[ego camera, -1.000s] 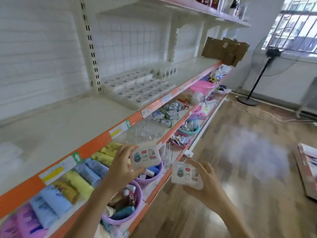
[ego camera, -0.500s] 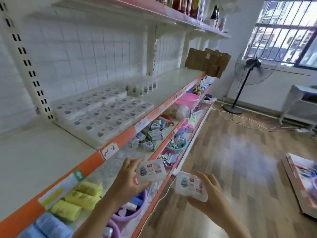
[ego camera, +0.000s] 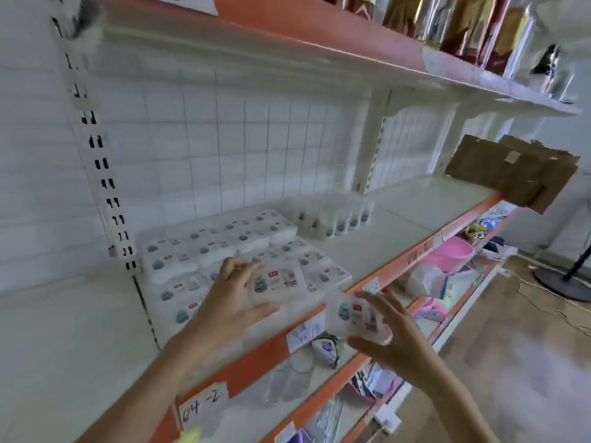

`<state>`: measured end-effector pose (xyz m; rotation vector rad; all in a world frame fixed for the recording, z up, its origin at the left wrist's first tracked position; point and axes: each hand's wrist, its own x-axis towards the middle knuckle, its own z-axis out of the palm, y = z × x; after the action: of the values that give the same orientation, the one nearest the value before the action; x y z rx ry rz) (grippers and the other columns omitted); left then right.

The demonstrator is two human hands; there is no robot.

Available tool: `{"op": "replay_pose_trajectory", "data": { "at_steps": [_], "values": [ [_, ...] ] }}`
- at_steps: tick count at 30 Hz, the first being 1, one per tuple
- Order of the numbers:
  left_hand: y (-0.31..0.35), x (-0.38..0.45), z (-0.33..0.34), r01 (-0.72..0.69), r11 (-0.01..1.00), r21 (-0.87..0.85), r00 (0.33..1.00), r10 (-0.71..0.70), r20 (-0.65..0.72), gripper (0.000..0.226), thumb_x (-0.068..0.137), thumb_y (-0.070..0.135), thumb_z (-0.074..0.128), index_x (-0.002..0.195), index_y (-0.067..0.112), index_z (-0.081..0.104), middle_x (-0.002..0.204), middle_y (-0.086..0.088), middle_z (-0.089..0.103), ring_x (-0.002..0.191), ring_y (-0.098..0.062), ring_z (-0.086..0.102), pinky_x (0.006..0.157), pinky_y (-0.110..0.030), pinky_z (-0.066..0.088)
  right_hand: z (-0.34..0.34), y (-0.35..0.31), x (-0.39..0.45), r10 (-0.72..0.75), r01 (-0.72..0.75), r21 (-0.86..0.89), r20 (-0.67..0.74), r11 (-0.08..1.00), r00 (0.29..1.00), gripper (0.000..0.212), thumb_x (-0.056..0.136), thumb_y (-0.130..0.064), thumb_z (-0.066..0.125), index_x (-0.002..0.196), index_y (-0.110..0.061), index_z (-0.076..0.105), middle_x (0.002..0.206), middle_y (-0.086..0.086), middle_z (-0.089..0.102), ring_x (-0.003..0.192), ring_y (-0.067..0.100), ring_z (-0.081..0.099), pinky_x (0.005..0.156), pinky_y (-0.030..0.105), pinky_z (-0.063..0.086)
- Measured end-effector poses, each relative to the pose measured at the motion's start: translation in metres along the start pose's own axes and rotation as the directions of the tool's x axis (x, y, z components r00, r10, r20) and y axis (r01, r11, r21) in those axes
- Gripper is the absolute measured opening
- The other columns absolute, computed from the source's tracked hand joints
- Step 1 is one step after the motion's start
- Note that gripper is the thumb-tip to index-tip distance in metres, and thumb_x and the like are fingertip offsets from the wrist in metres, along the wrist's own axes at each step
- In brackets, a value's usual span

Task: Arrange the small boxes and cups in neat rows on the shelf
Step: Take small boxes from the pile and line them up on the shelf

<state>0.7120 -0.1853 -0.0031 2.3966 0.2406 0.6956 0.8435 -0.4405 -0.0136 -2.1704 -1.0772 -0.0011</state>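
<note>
My left hand (ego camera: 228, 302) holds a small white box (ego camera: 276, 282) with a printed label, low over the front of the shelf (ego camera: 399, 225). Behind it, several like boxes (ego camera: 224, 244) lie in rows on the shelf board. My right hand (ego camera: 388, 334) grips a second small white box (ego camera: 353, 314) just in front of the shelf's orange edge (ego camera: 252, 362). A row of small clear cups (ego camera: 332, 219) stands to the right of the boxes near the back panel.
An upper shelf (ego camera: 319, 49) with bottles overhangs the work area. A torn cardboard sheet (ego camera: 511, 171) sits at the shelf's far right end. Lower shelves hold a pink basin (ego camera: 447, 254), packets and clear cups. A fan stand (ego camera: 563, 282) is on the wooden floor.
Both hands have risen with their boxes from the lower shelf level to the middle shelf. The left box is now over the rows of boxes; the view has tilted up.
</note>
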Motion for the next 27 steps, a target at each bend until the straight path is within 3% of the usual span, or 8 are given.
{"op": "replay_pose_trajectory", "data": {
  "at_steps": [4,7,11,16,21,23,25,27],
  "values": [
    [-0.018,0.037,-0.002,0.212,0.973,0.091,0.971,-0.22,0.089,0.075,0.078,0.047,0.066,0.14,0.019,0.033,0.117,0.005,0.031,0.107,-0.003,0.034,0.083,-0.008,0.026,0.0,0.019,0.082,-0.096,0.091,0.074,0.063,0.993,0.993,0.066,0.069,-0.04,0.077,0.117,-0.056,0.035,0.118,-0.013,0.043,0.104,0.012,0.051,0.088,0.028,0.046],
    [-0.025,0.065,0.009,0.279,0.946,0.166,0.952,-0.295,0.082,0.078,0.078,0.05,0.064,0.141,0.018,0.031,0.12,0.007,0.031,0.107,-0.005,0.036,0.084,-0.016,0.03,0.007,0.035,0.145,-0.115,0.097,0.121,0.156,0.988,0.981,0.067,0.069,-0.038,0.078,0.123,-0.046,0.039,0.12,-0.008,0.043,0.112,0.019,0.051,0.096,0.04,0.045],
    [-0.031,0.088,0.019,0.378,0.892,0.249,0.922,-0.386,-0.019,0.076,0.081,0.048,0.061,0.143,0.021,0.028,0.127,0.008,0.029,0.112,-0.004,0.034,0.093,-0.019,0.035,0.019,0.048,0.211,-0.189,0.15,0.163,0.254,0.975,0.949,0.068,0.073,-0.036,0.076,0.132,-0.029,0.043,0.123,-0.01,0.044,0.12,0.017,0.045,0.1,0.033,0.039],
    [-0.034,0.093,0.031,0.437,0.857,0.274,0.898,-0.431,-0.083,0.068,0.078,0.046,0.065,0.137,0.023,0.04,0.125,0.012,0.038,0.114,0.0,0.036,0.099,-0.017,0.033,0.045,0.062,0.258,-0.272,0.183,0.246,0.402,0.952,0.874,0.068,0.075,-0.032,0.075,0.132,-0.031,0.04,0.126,-0.013,0.039,0.121,0.015,0.042,0.093,0.035,0.048],
    [-0.027,0.089,0.049,0.513,0.822,0.247,0.854,-0.46,-0.243,0.067,0.077,0.048,0.063,0.136,0.025,0.04,0.123,0.017,0.032,0.111,0.004,0.035,0.102,-0.016,0.03,0.068,0.074,0.267,-0.456,0.354,0.338,0.294,0.872,0.84,0.043,0.077,-0.023,0.073,0.116,-0.031,0.054,0.128,-0.014,0.04,0.124,0.011,0.036,0.099,0.02,0.027],
    [-0.025,0.089,0.055,0.545,0.803,0.24,0.832,-0.483,-0.274,0.066,0.077,0.047,0.063,0.136,0.026,0.04,0.119,0.018,0.029,0.108,0.003,0.036,0.103,-0.021,0.033,0.074,0.08,0.266,-0.497,0.373,0.397,0.275,0.838,0.823,0.041,0.078,-0.021,0.073,0.113,-0.033,0.053,0.131,-0.01,0.037,0.12,-0.008,0.035,0.102,0.018,0.031],
    [-0.024,0.09,0.058,0.562,0.791,0.242,0.819,-0.493,-0.293,0.067,0.076,0.049,0.061,0.136,0.027,0.039,0.116,0.018,0.03,0.106,0.002,0.036,0.102,-0.021,0.033,0.075,0.083,0.266,-0.549,0.427,0.413,0.241,0.804,0.801,0.041,0.078,-0.025,0.072,0.113,-0.032,0.051,0.131,-0.007,0.032,0.115,-0.021,0.03,0.094,0.002,0.029],
    [-0.025,0.092,0.058,0.572,0.786,0.237,0.812,-0.499,-0.305,0.066,0.077,0.047,0.062,0.135,0.025,0.041,0.115,0.017,0.032,0.104,0.001,0.036,0.102,-0.022,0.034,0.078,0.084,0.266,-0.576,0.467,0.399,0.22,0.789,0.787,0.04,0.078,-0.034,0.065,0.115,-0.033,0.05,0.132,-0.006,0.029,0.119,-0.006,0.034,0.087,-0.004,0.027]
  ]
}}
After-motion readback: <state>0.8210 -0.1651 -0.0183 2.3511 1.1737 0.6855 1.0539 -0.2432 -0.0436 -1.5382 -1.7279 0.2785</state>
